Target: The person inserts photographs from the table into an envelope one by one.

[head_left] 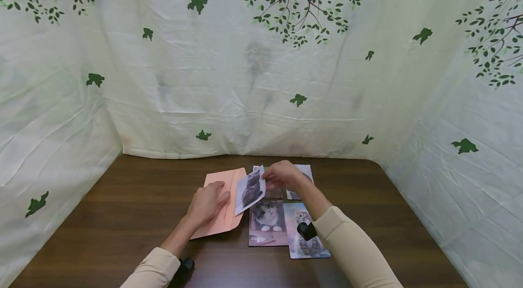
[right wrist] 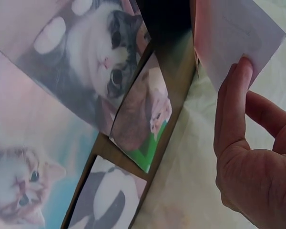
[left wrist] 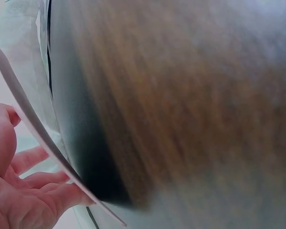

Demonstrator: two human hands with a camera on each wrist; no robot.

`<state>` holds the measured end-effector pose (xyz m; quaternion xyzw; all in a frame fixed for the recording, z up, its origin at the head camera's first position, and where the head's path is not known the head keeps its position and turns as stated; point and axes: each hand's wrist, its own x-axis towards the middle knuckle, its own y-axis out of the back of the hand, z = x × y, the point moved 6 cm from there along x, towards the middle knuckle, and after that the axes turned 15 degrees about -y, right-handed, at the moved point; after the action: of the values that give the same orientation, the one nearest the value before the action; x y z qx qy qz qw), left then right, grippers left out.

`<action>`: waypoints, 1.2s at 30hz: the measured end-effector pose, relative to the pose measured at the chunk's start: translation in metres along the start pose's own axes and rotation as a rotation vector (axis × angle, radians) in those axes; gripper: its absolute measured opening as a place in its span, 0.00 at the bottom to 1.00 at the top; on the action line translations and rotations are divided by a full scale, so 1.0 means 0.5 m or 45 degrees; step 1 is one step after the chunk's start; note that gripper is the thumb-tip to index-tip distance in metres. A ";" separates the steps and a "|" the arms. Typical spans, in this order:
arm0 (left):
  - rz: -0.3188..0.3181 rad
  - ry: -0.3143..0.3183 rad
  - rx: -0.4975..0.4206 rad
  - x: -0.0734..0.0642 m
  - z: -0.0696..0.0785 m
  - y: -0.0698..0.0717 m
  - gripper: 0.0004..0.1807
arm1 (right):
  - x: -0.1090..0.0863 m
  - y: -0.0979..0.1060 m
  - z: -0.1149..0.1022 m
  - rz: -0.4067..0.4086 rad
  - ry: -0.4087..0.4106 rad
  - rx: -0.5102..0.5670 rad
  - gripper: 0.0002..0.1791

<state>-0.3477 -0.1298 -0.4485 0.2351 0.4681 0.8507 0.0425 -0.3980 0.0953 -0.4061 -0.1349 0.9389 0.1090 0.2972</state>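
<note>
In the head view my left hand (head_left: 207, 204) lies over a pink envelope (head_left: 238, 219), its fingers pressing on the paper. The left wrist view shows the envelope (left wrist: 40, 131) nearly edge-on, with the fingertips of that hand (left wrist: 31, 188) against one face. My right hand (head_left: 286, 175) pinches the upper right edge of a cat photo card (head_left: 249, 190), tilted and held beside the envelope's right edge. From the right wrist the card's plain white back (right wrist: 243, 36) faces the camera, and the right hand's (right wrist: 255, 143) fingers rest against it.
On the brown table (head_left: 122, 220), several cat photos lie to the right of the envelope, including a grey-and-white cat photo (head_left: 267, 222) and a blue kitten photo (head_left: 304, 247). The right forearm crosses over them. Behind and at both sides hangs a leaf-print cloth (head_left: 245, 74).
</note>
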 end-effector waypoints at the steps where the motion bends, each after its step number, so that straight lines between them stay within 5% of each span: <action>1: -0.001 -0.005 0.005 0.000 0.000 0.000 0.24 | 0.001 -0.003 0.001 -0.001 -0.002 -0.003 0.10; 12: -0.008 -0.004 0.025 0.000 0.006 0.004 0.23 | 0.016 -0.036 0.011 -0.050 -0.015 0.016 0.11; 36: -0.038 0.044 -0.012 -0.002 0.000 0.001 0.25 | 0.050 -0.084 0.030 0.011 -0.015 -0.008 0.04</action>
<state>-0.3467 -0.1305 -0.4487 0.2130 0.4683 0.8562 0.0482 -0.3966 0.0553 -0.4379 -0.1309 0.9374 0.1140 0.3020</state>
